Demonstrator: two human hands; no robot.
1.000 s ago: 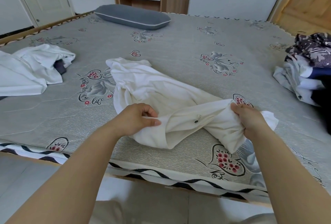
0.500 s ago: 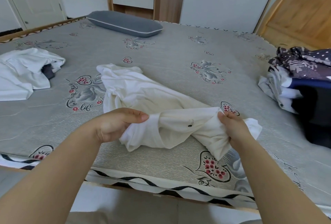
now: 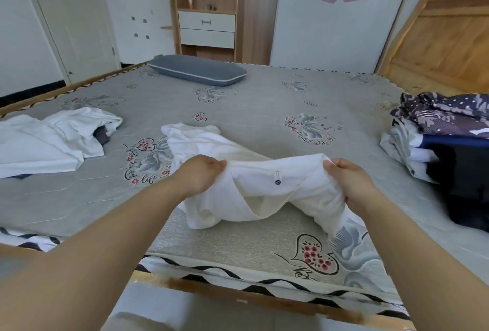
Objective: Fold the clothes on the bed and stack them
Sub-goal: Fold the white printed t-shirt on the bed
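White cotton, crumpled and soft, makes up the garment (image 3: 264, 185) that both hands are working on near the front edge of the grey patterned mattress (image 3: 264, 97). The left hand (image 3: 201, 174) pinches one end of a raised edge of the cloth, thumb and fingers closed on it; the right hand (image 3: 352, 185) grips the other end the same way, so the edge hangs between them like a slack line while the rest of the garment trails back across the bed.

To do this step well, I judge the hands should draw apart until that edge is taut, lift enough for the bunched body to fall free, then lay it flat before any fold. The small dark tag or button (image 3: 277, 182) near the middle could serve as a centre mark. Folding while the cloth is twisted would likely lock in creases.

Compared with half a second ago, both hands are higher and farther apart, and the held edge is stretched into a clearer line, where before it sagged in a lump between closer fists. The view has also tipped up, showing more of the wall.

A loose white heap (image 3: 53, 140) lies well apart to the left, a folded stack of dark and patterned clothes (image 3: 436, 132) sits at the right edge, and a grey pillow (image 3: 197, 70) rests at the far side.
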